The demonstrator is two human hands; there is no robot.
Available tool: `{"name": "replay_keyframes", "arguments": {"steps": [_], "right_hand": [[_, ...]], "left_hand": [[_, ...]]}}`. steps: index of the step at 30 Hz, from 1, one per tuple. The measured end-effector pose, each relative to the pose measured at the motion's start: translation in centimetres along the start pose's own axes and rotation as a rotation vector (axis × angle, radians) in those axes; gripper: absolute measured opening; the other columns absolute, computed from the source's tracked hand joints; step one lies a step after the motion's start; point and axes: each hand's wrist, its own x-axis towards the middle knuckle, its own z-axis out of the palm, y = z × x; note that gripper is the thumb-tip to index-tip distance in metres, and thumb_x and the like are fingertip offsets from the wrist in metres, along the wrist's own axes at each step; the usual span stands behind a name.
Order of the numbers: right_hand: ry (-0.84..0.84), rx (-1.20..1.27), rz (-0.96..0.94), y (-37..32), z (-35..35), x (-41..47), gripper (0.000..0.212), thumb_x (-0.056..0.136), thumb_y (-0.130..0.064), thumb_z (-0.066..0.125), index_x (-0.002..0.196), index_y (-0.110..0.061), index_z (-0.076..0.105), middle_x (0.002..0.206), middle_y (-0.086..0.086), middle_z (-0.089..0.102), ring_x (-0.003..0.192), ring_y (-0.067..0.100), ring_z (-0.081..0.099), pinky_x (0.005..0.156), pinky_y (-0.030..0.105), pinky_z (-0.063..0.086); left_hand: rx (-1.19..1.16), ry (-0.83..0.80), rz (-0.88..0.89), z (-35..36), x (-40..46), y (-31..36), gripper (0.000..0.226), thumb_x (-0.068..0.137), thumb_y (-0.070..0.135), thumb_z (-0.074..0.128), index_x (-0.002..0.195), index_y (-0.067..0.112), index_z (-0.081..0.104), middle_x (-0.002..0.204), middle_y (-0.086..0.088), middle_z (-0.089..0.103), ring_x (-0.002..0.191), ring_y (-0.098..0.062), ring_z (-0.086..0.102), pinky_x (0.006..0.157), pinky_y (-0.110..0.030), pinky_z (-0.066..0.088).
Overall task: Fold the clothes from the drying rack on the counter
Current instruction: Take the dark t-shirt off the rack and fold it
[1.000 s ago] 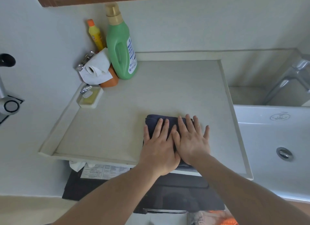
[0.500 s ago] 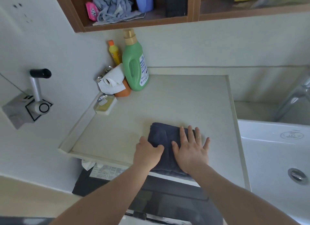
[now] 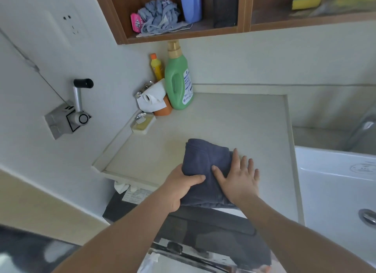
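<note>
Two hands on one folded garment (image 3: 205, 164). Left hand (image 3: 179, 186) grips its left edge, thumb on top, fingers tucked under the fabric and hidden. Right hand (image 3: 239, 180) lies flat, fingers straight and spread, pressing the right side down; fingertips reach past the cloth onto the counter (image 3: 234, 120). The garment is dark blue and folded into a thick block. It sits at the counter's near edge, with its near end hanging slightly over the lip.

Judgement: the fold looks done; left hand seems set to lift or shift the bundle.

Risks:
- Lifting from one side only could let the layers slide apart and the fold open, since the right palm only presses and does not hold.
- The overhang at the near edge means a pull toward the body could drop it off the counter onto the dark appliance (image 3: 203, 221) below.
- Pushing right brings it near the sink (image 3: 335, 191); can't tell if the basin is wet.

Further out: green bottle (image 3: 179, 79), yellow bottle (image 3: 157, 66), paper roll (image 3: 151, 98) and soap dish (image 3: 142, 126) stand in the far left corner, well apart from the garment. Shelf (image 3: 183, 33) above holds a grey rag (image 3: 158, 16). No drying rack in view.
</note>
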Motion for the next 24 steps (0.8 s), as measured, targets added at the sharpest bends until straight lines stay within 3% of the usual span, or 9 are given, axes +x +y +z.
{"name": "replay_keyframes", "arguments": {"steps": [2,4,7,10,13,16,20,24], "right_hand": [[0.018,0.321,0.031,0.1,-0.4,-0.9,0.098,0.081,-0.085,0.042,0.156,-0.028,0.015,0.15,0.001,0.048,0.139,0.029,0.043,0.114,0.051,0.036],[0.002,0.749,0.066,-0.2,-1.3,-2.9,0.085,0.075,-0.078,0.066,0.139,-0.03,0.037,0.128,-0.005,0.064,0.117,0.02,0.063,0.101,0.049,0.051],[-0.012,1.066,0.218,0.1,-2.3,-7.1,0.087,0.07,-0.062,0.085,0.136,-0.022,0.045,0.122,-0.007,0.07,0.107,0.015,0.07,0.097,0.043,0.057],[-0.083,1.273,0.337,1.7,-1.3,-12.0,0.063,0.075,-0.043,0.088,0.123,-0.014,0.061,0.112,0.003,0.076,0.101,0.025,0.075,0.092,0.048,0.059],[-0.073,1.379,0.517,4.4,1.0,-17.9,0.053,0.079,-0.03,0.088,0.122,-0.009,0.065,0.114,0.011,0.076,0.104,0.033,0.074,0.094,0.052,0.057],[0.021,1.318,0.65,7.3,3.6,-23.7,0.054,0.071,-0.035,0.092,0.116,-0.015,0.07,0.109,0.009,0.077,0.1,0.033,0.074,0.092,0.053,0.058],[0.088,1.301,0.766,10.2,5.1,-28.1,0.043,0.079,-0.031,0.088,0.116,-0.019,0.07,0.103,0.003,0.078,0.095,0.027,0.076,0.089,0.048,0.06],[-0.013,1.398,0.804,13.7,6.6,-31.7,0.048,0.083,-0.021,0.084,0.126,-0.026,0.063,0.116,0.002,0.075,0.107,0.028,0.072,0.096,0.053,0.057]], "left_hand": [[-0.064,-0.06,0.047,-0.3,-1.1,-0.3,0.045,0.082,0.009,0.082,0.123,0.016,0.065,0.107,-0.006,0.078,0.099,-0.027,0.075,0.093,-0.05,0.059],[-0.103,-0.14,0.087,-0.9,-2.5,-0.5,0.044,0.084,0.007,0.08,0.125,0.015,0.064,0.11,-0.008,0.077,0.102,-0.028,0.074,0.095,-0.051,0.058],[-0.083,-0.254,0.101,-1.9,-4.5,-1.5,0.048,0.082,0.01,0.082,0.126,0.02,0.064,0.113,-0.005,0.077,0.104,-0.027,0.074,0.095,-0.051,0.057],[0.002,-0.34,0.094,-2.4,-6.1,-4.0,0.053,0.078,0.015,0.086,0.125,0.025,0.063,0.115,0.001,0.076,0.106,-0.023,0.073,0.097,-0.049,0.056],[0.152,-0.409,0.073,-1.5,-8.1,-7.7,0.055,0.074,0.025,0.088,0.121,0.035,0.063,0.113,0.011,0.075,0.106,-0.014,0.071,0.096,-0.04,0.057],[0.256,-0.463,0.032,0.5,-11.0,-11.9,0.047,0.078,0.024,0.085,0.115,0.04,0.06,0.111,0.015,0.072,0.101,-0.009,0.069,0.088,-0.033,0.058],[0.326,-0.47,-0.002,3.2,-13.2,-15.7,0.04,0.078,0.025,0.085,0.109,0.037,0.063,0.107,0.016,0.072,0.098,-0.007,0.069,0.093,-0.039,0.057],[0.429,-0.416,-0.041,6.2,-14.3,-18.6,0.042,0.074,0.031,0.085,0.109,0.035,0.062,0.106,0.015,0.071,0.097,-0.011,0.068,0.092,-0.042,0.057]]}}
